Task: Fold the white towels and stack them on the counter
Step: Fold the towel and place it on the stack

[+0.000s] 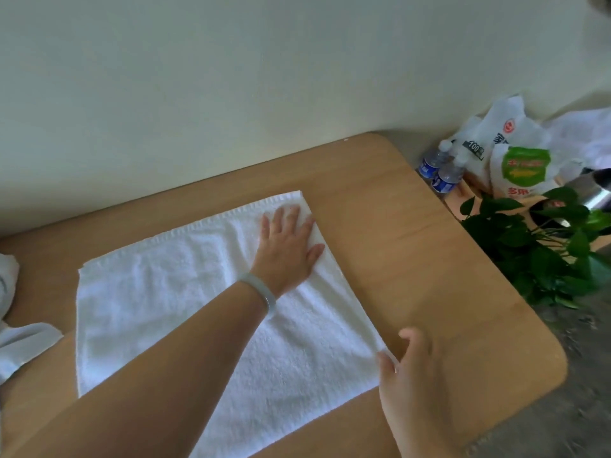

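A white towel point(172, 302) lies spread flat on the wooden counter point(413, 259), its long side running from the far left to the near right. My left hand point(287, 249) presses flat with spread fingers on the towel's far right corner; a pale bangle sits on that wrist. My right hand point(410, 368) is at the towel's near right corner, thumb and fingers pinching the edge of the cloth.
More white cloth point(20, 342) lies crumpled at the counter's left edge. Beyond the counter's right edge stand two water bottles point(439, 166), plastic bags point(509, 150), a leafy green plant point(549, 246) and a metal kettle point(595, 190).
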Tool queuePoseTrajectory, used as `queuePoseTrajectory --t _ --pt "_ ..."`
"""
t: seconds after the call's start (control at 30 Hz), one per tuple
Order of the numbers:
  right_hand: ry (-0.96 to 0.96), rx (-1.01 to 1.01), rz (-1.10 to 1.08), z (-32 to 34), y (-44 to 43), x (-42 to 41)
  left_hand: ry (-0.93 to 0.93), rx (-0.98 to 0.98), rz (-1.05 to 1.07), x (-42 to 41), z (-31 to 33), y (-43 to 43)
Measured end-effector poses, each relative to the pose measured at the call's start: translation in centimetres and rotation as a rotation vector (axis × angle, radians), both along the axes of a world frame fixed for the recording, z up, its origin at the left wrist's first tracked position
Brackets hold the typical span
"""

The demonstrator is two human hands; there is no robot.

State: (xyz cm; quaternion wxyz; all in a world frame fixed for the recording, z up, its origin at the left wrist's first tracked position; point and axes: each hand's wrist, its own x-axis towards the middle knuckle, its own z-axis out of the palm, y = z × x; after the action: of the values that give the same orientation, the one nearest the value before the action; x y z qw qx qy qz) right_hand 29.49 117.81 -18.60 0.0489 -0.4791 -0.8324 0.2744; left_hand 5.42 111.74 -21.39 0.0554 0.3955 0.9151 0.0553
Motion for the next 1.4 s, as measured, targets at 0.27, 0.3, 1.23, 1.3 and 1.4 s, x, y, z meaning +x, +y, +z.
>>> queuePoseTrajectory --t 0.27,0.3,1.23,1.3,1.4 --pt "-0.038 0.361 0.678 -4.2 -2.6 -5.1 0.037 -0.038 0.085 0.0 -1.9 1.9" --pt "-0.076 0.365 0.675 -4.6 -2.6 -4.9 0.026 -0.037 0.121 0.0 -2.1 2.1" --pt "0.162 0.187 1.288 0.1 -16.0 -22.6 0.008 0.207 0.781 14.4 -1.2 -25.2" --pt "0.159 0.037 1.247 2.6 -18.2 -25.5 -0.034 0.233 0.966 15.5 -0.5 -26.2" --pt "0.056 0.074 1.322 3.2 -21.1 -30.9 -0.153 0.332 1.126 16.2 0.9 -28.0"
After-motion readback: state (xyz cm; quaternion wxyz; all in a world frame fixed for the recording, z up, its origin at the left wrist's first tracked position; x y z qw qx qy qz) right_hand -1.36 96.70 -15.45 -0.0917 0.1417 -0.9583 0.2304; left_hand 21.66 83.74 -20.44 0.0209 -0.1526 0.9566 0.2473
